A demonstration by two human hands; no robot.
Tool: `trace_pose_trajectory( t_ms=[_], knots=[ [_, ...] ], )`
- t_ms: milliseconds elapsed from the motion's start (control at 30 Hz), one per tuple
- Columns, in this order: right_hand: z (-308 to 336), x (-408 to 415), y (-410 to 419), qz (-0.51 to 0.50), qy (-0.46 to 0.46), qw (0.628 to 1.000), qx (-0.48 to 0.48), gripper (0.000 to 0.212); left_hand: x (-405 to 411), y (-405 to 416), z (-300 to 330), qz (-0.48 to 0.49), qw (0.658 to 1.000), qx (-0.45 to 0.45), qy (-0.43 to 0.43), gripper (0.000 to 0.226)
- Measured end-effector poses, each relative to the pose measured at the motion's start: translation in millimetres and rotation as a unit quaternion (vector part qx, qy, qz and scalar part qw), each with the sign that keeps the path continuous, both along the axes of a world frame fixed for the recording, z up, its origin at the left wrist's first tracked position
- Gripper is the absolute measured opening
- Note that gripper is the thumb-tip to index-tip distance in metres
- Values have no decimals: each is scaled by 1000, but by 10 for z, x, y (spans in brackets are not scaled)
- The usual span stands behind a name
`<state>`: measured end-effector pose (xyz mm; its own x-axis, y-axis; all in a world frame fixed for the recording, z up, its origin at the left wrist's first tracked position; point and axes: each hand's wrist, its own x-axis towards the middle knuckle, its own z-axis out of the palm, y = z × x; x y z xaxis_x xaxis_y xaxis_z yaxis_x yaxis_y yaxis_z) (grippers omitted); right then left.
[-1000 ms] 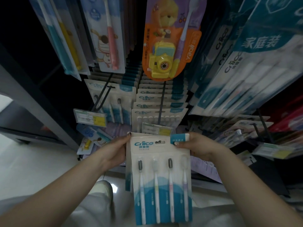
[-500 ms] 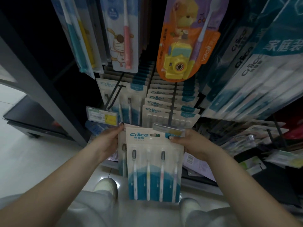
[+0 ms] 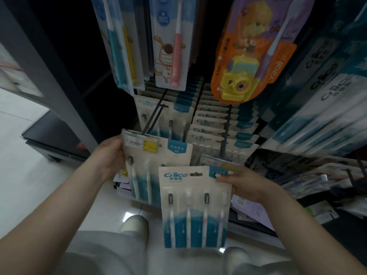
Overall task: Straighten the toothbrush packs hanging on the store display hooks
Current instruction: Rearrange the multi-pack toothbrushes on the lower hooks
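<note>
My right hand (image 3: 246, 183) pinches the top right corner of a white-and-blue Criice four-brush pack (image 3: 194, 207), which hangs free below the hooks. My left hand (image 3: 110, 155) grips the left edge of a second pack of the same kind (image 3: 151, 165), held up just under the left hook (image 3: 153, 120) and its yellow price tag (image 3: 142, 143). Behind, a row of several matching packs (image 3: 216, 124) hangs on the right hook (image 3: 225, 135).
Children's toothbrush packs hang overhead: a dog-print one (image 3: 170, 42) and an orange one with a yellow toy camera (image 3: 252, 50). Large family packs (image 3: 325, 100) fill the right. A grey upright post (image 3: 45, 62) stands left. My shoes (image 3: 135, 225) are on the pale floor below.
The two packs were held together as one stack; now they are apart. My left hand has carried one pack up and left toward the left hook, while my right hand keeps the other.
</note>
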<state>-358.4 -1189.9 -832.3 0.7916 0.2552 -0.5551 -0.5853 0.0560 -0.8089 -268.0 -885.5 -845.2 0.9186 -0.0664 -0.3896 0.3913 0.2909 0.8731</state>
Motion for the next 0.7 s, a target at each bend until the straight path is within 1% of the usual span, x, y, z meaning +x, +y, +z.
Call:
trace_pose_trajectory(
  t_ms=[67,167,267,333,433,467,567,700],
  knots=[
    [-37,2,-1,1,9,1000,-9,18,55,24,53,18,1000,-8,-11,40],
    [-68,14,10,-5,13,1000,-14,15,100,20,97,32,999,1,-27,53],
    [-62,28,30,-10,17,1000,-12,29,108,-12,122,30,999,-4,-33,56],
    [-53,31,36,-11,19,1000,-9,20,116,-9,132,40,999,-16,-27,52],
    [-40,36,41,-13,26,1000,-6,17,145,16,141,52,998,-19,-22,30],
    [-35,35,44,-9,28,1000,-7,17,154,20,136,54,998,-15,-22,27],
    [-28,36,58,-8,33,999,-8,19,180,28,148,63,998,-8,-22,24],
    [-16,40,66,-31,34,999,17,18,242,107,178,66,997,5,-33,22]
  ],
)
